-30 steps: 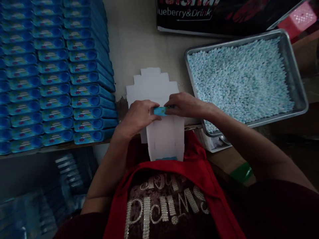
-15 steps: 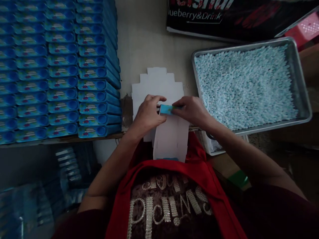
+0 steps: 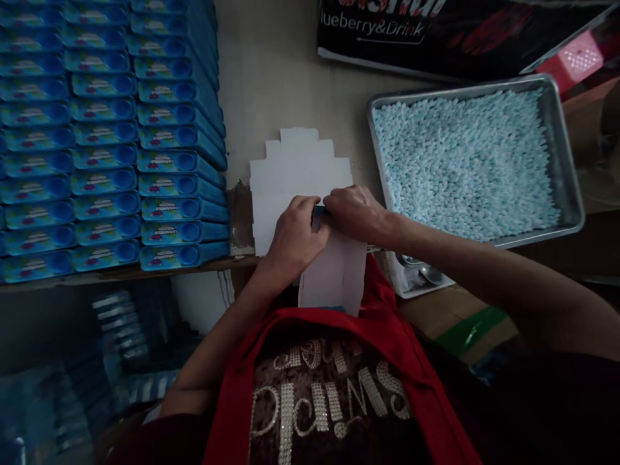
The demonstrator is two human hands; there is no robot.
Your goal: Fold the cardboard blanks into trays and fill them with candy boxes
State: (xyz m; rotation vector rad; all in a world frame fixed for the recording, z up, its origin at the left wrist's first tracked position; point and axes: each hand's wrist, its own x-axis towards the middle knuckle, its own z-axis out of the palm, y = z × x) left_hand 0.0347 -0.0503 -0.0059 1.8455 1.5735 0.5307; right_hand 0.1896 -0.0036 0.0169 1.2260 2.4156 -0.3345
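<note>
Table: a pale, stained top runs away from the wearer, its dark patch scuffed bare at the front edge.
Blue packs: rows of them sit tightly ranked across the left, reaching the front edge.
White card: a step-edged sheet lies flat at center.
Metal tray: a shallow rectangle rests at right, slightly askew.
Black carton: a printed box stands beyond the tray.

Seemingly "ueberry&Drink" on black carton
</note>
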